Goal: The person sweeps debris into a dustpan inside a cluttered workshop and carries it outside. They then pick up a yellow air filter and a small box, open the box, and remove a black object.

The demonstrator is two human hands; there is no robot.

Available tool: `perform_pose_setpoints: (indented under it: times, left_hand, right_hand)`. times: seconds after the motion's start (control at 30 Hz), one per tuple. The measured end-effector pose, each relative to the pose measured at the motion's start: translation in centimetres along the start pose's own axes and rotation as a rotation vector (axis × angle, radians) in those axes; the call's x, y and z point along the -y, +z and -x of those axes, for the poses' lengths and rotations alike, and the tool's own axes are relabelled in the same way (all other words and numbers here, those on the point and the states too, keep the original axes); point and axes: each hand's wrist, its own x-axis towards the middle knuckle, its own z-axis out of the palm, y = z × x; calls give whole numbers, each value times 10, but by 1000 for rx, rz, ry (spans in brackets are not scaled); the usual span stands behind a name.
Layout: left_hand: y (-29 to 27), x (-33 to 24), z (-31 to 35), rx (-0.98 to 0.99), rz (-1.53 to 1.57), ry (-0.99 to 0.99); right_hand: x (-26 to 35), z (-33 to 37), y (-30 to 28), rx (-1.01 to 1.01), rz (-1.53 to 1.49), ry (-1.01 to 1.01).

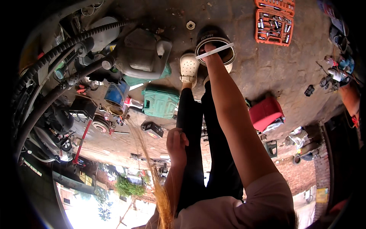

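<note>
A black bucket (215, 32) with a pale rim stands on the floor by my shoes, tilted so that its mouth faces me. A flat whitish handle (223, 48) crosses the opening. My right hand (208, 48) reaches into the bucket under this handle; its fingers are hidden inside. My left hand (176, 147) rests by my left leg with its fingers curled in. Whether anything lies within those fingers does not show.
An orange socket set case (274, 26) lies open at the far right. To the left are a grey motorcycle part (139, 53), a green case (160, 102) and a blue bucket (115, 93). A red container (265, 113) sits right of my legs. A small white ring-shaped part (190, 25) lies ahead.
</note>
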Motion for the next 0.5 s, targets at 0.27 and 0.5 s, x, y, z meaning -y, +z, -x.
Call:
perform_pose_setpoints:
  times: [0.27, 0.5]
  left_hand:
    - [18, -14, 39, 87, -38, 71]
    - [35, -42, 89, 258, -83, 153]
  right_hand:
    - [3, 106, -75, 272, 146, -15]
    - [-15, 249, -171, 523, 695, -321]
